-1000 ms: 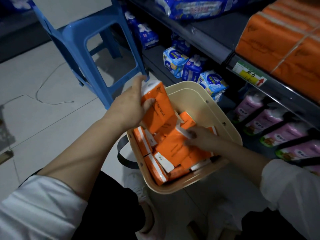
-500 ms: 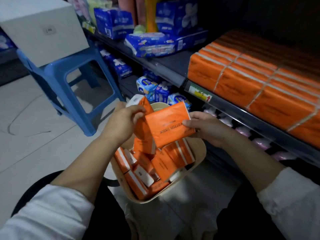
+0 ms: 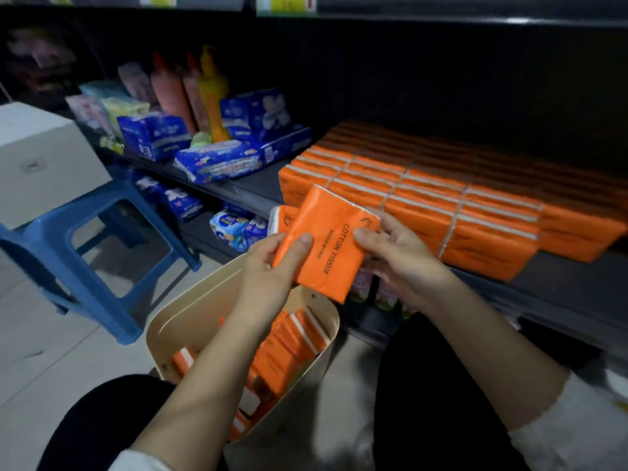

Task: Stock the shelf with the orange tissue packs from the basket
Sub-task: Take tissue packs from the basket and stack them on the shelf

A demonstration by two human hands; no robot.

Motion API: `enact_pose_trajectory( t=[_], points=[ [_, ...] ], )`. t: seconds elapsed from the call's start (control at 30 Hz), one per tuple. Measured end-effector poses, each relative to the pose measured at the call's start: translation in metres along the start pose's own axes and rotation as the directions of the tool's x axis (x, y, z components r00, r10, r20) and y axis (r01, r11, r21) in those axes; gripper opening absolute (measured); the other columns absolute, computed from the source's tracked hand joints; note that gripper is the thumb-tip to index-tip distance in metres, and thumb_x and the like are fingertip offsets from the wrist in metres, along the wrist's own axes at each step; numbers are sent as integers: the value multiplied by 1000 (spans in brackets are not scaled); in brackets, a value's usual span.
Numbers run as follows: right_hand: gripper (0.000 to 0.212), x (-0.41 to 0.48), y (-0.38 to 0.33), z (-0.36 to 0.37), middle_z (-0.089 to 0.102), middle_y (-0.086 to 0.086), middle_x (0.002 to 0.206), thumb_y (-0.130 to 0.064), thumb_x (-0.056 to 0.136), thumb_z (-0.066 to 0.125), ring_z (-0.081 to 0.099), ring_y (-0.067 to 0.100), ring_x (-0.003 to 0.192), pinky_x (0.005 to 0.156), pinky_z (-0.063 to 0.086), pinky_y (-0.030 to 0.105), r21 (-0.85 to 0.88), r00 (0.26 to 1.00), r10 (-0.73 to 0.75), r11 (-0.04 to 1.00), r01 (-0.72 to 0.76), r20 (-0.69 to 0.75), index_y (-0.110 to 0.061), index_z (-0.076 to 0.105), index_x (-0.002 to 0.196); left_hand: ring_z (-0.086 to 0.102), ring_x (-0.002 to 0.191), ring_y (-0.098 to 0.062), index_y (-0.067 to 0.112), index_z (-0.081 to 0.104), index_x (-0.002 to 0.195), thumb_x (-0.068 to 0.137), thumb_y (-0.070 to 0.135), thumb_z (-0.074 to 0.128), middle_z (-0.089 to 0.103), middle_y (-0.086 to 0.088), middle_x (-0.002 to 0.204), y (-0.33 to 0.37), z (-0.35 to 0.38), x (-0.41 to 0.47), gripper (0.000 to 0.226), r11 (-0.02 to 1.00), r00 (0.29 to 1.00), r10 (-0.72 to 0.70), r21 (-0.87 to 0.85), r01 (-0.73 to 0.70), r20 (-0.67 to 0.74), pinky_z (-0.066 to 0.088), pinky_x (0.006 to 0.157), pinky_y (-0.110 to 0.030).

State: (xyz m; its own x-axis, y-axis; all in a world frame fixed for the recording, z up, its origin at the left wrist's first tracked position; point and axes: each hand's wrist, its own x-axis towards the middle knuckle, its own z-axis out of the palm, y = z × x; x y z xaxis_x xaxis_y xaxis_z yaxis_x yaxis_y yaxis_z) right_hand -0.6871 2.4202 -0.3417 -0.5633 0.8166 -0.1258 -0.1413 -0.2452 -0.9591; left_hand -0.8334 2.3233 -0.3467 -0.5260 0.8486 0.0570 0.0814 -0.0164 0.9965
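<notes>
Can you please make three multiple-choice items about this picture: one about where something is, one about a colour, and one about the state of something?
1. Where does the white box sit?
A. on the blue stool
B. inside the basket
C. on the shelf with the orange packs

2. What colour is the pack marked COTTON TISSUE?
A. blue
B. orange
C. pink

3. In what state is that pack?
A. lying in the basket
B. already placed on the shelf
C. held in the air by both hands

Key: 1 A, the box rests on top of the blue stool at the left. 2 B, its wrapper is orange with dark lettering. 3 C, the left hand and the right hand grip it from both sides above the basket, in front of the shelf.
</notes>
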Motion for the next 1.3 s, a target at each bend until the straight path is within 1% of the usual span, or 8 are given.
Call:
enact_pose_trajectory(
  t=[0.07,0.27,0.4,0.5,0.63,0.73,0.93,1.3],
  points=[
    [90,-15,-5,-15,68,5,107,-38,45,89,68,17,90,72,55,33,61,1000,-30,998,30,-5,-18,51,124,64,85,-30,15,68,84,68,60,71,66,-17,97,4,22,1,47,1000,999,21,1,-21,-32,52,84,-46],
    [47,-58,-29,-72,67,9,104,7,80,59,67,19,88,70,57,28,110,966,-124,982,152,-227,-5,49,124,58,108,-27,29,68,96,63,85,49,63,-9,109,15,95,2,67,972,978,178,134,-193,110,45,96,-50],
    [47,-86,-60,-135,67,6,109,2,78,65,65,18,96,80,56,33,-52,910,-217,976,212,-354,-13,52,121,54,112,-20,35,64,103,76,70,47,59,9,108,25,135,8,47,939,949,269,175,-297,166,46,96,-44],
    [49,-107,-83,-181,64,1,109,5,82,59,63,14,97,81,56,27,-275,846,-286,946,173,-450,-17,51,125,54,104,-20,51,55,99,75,49,54,56,3,112,27,159,13,24,939,948,242,196,-282,204,46,94,-42],
    [56,-119,-97,-229,59,-7,99,8,80,63,56,4,86,74,48,10,-585,776,-405,809,58,-483,-22,49,125,50,116,-25,57,47,100,72,53,55,55,1,119,22,184,25,30,949,948,195,196,-247,251,42,98,-54],
    [61,-110,-92,-264,56,-3,106,3,76,69,56,16,98,91,44,27,-783,781,-425,608,-128,-457,-20,50,129,44,119,-21,51,46,98,82,35,62,54,6,110,18,198,28,27,903,936,229,302,-307,267,27,108,-56],
    [50,-68,-66,-291,55,9,114,-11,77,71,52,27,108,91,42,34,-885,848,-306,323,-336,-433,-21,45,118,42,117,-20,39,45,105,88,16,59,51,3,113,18,202,35,31,851,937,229,413,-324,264,23,111,-49],
    [44,-25,-52,-289,48,5,122,-7,82,64,39,22,117,97,36,33,-966,835,-499,21,-257,-233,-15,52,124,43,115,-16,42,44,101,88,16,59,50,7,111,19,200,35,33,857,932,234,394,-332,276,22,111,-54]
  ],
)
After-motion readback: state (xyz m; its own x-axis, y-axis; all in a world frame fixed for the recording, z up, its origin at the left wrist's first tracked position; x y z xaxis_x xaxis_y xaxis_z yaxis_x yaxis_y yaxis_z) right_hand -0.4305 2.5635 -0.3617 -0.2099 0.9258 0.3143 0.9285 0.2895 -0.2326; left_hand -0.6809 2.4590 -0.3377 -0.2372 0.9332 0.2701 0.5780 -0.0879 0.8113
